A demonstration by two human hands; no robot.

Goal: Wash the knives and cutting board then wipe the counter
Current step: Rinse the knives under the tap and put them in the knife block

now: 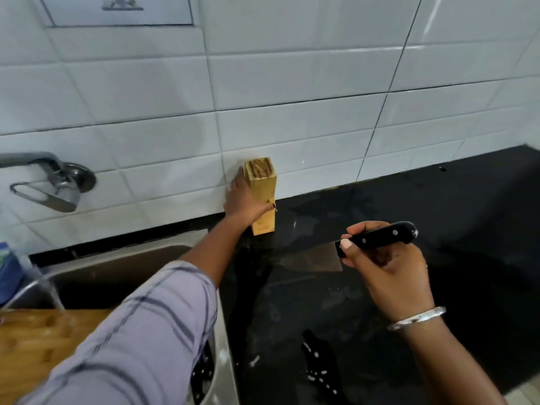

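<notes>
Wooden knife block (262,178) gripped by left hand (244,200); right hand (390,268) grasps black-handled knife (380,235).

Wall: glossy white rectangular ceramic tiles (292,83), which were laid in offset courses with thin dark joints. A pale streak of reflected light (409,48) crossed the upper right. Upper left: a grey-framed white panel (117,10), cut off by the edge. Left: a wall-mounted chrome lever tap (58,182) stood above a brushed stainless-steel sink (122,255).
</notes>
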